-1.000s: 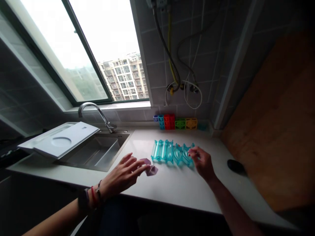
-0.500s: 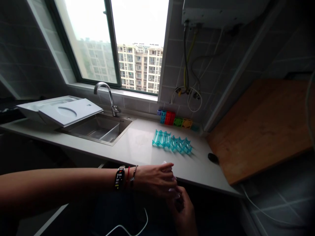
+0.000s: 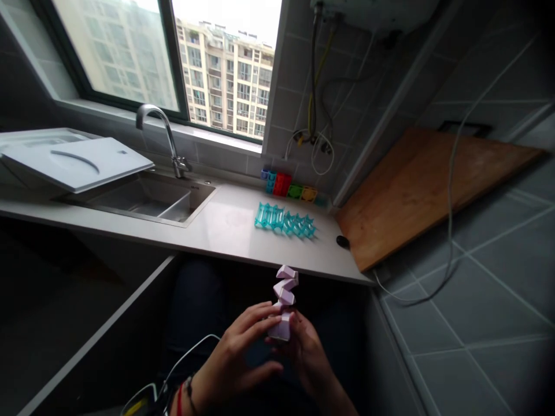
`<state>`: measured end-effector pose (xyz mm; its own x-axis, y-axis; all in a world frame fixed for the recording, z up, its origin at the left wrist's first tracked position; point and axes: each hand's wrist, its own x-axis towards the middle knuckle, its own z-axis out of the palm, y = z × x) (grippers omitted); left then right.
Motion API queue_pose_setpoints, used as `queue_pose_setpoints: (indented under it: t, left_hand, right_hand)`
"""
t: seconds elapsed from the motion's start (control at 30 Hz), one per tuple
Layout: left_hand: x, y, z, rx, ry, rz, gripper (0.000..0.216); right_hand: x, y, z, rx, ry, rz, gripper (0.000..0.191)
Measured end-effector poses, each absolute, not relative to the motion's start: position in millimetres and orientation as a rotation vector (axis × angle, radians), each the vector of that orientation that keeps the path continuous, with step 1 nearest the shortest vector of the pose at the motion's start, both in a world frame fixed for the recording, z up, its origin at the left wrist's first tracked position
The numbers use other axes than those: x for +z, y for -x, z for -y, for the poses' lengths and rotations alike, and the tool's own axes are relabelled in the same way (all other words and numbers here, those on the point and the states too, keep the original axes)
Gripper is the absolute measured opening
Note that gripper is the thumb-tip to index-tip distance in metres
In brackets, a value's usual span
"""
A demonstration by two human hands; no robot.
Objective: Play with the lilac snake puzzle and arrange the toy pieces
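A pale lilac and white twisty snake puzzle (image 3: 284, 297) rises in a zigzag before me, below the counter's front edge. My right hand (image 3: 310, 352) grips its lower part, with the thumb along the near side. From the left, my left hand (image 3: 240, 346) lays its outstretched fingertips against the lower segments, its thumb standing apart from them. The puzzle's lowest part is partly hidden by the fingers. On the white counter (image 3: 225, 231) beyond lie teal see-through plastic pieces (image 3: 284, 221) with pointed edges.
Red (image 3: 282, 185), green and yellow blocks stand along the wall. At left are a steel sink (image 3: 143, 199), a faucet (image 3: 167, 130) and a white box lid (image 3: 82, 162). A wooden board (image 3: 425, 190) leans at right near a small black object (image 3: 342, 241). A white cable (image 3: 186, 355) crosses my lap.
My left forearm, which lay across the view, has swung down and left. The puzzle, mostly covered before, now shows upright between my hands. The camera view has tilted down and shifted right.
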<state>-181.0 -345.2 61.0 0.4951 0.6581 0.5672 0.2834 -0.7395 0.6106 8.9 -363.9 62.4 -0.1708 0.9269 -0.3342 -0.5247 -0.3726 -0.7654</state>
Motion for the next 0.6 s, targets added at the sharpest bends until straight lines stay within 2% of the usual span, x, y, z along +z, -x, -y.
queue_pose_setpoints:
  t: [0.07,0.17,0.27,0.47,0.6]
  left_hand:
    - [42,180,363,1.217,-2.278,-0.859,0.075]
    - [31,178,367,1.271,-2.21,-0.959,0.063]
    - [33,177,359,1.266,-2.2,-0.929,0.06]
    - [35,175,347,1.277,-2.278,-0.89,0.074]
    - [33,174,340,1.293,-2.3,-0.889,0.075]
  right_hand:
    - [61,-4,367,1.784,0.962,0.633,0.049]
    - [58,3,370,1.843,0.915,0.655,0.046]
    - [55,4,367,1.832,0.908,0.642,0.043]
    - [52,-10,355,1.827,0.984,0.782,0.048]
    - [54,-7,354,1.866,0.985,0.726,0.046]
